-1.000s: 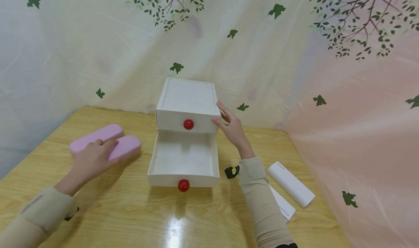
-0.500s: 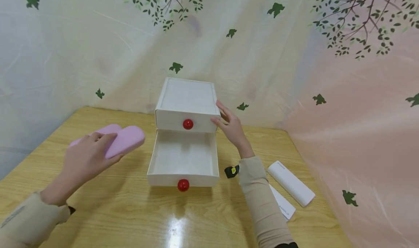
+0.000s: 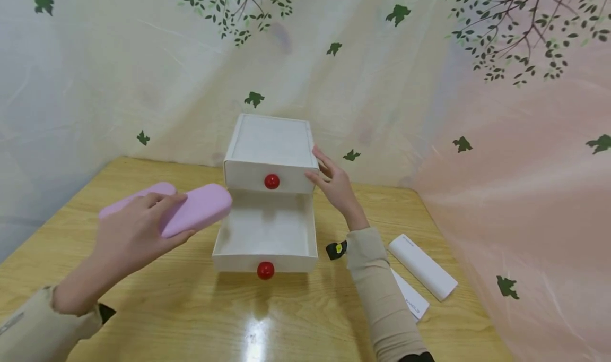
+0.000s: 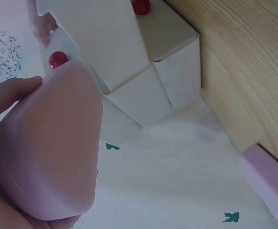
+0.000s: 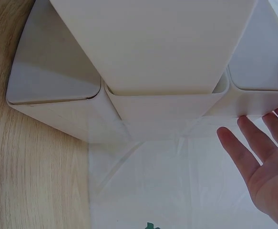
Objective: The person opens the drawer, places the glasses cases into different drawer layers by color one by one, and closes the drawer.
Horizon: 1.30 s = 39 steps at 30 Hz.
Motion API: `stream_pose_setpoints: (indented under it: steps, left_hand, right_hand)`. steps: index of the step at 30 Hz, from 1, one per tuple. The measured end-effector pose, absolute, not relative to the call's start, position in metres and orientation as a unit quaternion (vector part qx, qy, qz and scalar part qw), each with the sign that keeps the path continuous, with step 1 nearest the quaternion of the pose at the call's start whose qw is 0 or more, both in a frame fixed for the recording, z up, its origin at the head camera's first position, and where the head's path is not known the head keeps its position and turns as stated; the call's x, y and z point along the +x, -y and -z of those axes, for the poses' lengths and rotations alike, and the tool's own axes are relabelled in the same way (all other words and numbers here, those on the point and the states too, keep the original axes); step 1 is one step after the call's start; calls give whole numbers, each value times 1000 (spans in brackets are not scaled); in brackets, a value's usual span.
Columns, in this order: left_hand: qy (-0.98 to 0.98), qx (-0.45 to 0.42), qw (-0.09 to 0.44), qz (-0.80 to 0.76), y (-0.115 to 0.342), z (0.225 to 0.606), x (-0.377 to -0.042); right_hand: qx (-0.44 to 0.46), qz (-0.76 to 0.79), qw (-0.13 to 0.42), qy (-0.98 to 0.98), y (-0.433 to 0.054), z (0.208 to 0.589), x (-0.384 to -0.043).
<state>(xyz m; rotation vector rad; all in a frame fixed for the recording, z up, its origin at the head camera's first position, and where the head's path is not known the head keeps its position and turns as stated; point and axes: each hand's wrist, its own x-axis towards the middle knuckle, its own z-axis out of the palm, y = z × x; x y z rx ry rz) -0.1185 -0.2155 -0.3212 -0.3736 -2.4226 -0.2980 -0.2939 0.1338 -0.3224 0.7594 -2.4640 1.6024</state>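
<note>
My left hand grips a smooth pink glasses case, thumb on one side and fingers round the other. Raised above the table, its far end overlaps the left edge of the pulled-out white drawer. In the left wrist view the case shows its rounded, seamed end. A second pink case lies behind the hand. My right hand rests its extended fingers against the right side of the white drawer unit, with the thumb at the front corner. The pulled-out drawer holds nothing and bears a red knob.
Two white oblong boxes, the upper one and a lower one partly behind the right sleeve, lie on the wooden table. A closed top drawer has a red knob. A printed curtain hangs behind.
My left hand has lifted the nearer pink glasses case off the table and carried it right toward the open drawer. The right hand stays at the unit's side.
</note>
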Motion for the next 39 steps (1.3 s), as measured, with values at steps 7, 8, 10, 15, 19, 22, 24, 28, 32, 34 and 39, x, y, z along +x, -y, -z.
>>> stream_pose_setpoints:
  steps: [7, 8, 10, 15, 19, 22, 24, 28, 32, 34, 39]
  left_hand:
    - [926, -173, 311, 129, 198, 318, -119]
    - [927, -176, 306, 129, 195, 318, -120]
    - [930, -181, 293, 126, 188, 318, -123]
    - [944, -191, 241, 119, 171, 317, -131]
    - [947, -205, 216, 119, 159, 321, -138]
    - [943, -222, 219, 118, 153, 324, -143]
    - [939, -234, 225, 114, 150, 327, -147]
    - [933, -250, 234, 108, 143, 331, -153]
    - [929, -261, 237, 107, 135, 335, -160]
    - [928, -268, 237, 109, 131, 336, -164]
    - [924, -277, 237, 117, 121, 339, -173]
  right_hand:
    - [238, -535, 32, 810, -132, 316, -291]
    - [237, -535, 30, 810, -131, 315, -290]
    - [238, -533, 30, 811, -131, 314, -290]
    - [240, -525, 40, 815, -131, 316, -290]
    - [243, -519, 49, 818, -130, 320, -293]
    - [248, -517, 55, 817, -129, 321, -294]
    - [249, -519, 56, 816, -129, 321, -294]
    - [247, -522, 55, 815, -129, 321, -293]
    - [245, -521, 55, 816, -131, 321, -293]
    - [243, -520, 56, 817, -132, 321, -293]
    - [241, -518, 53, 819, -133, 320, -293]
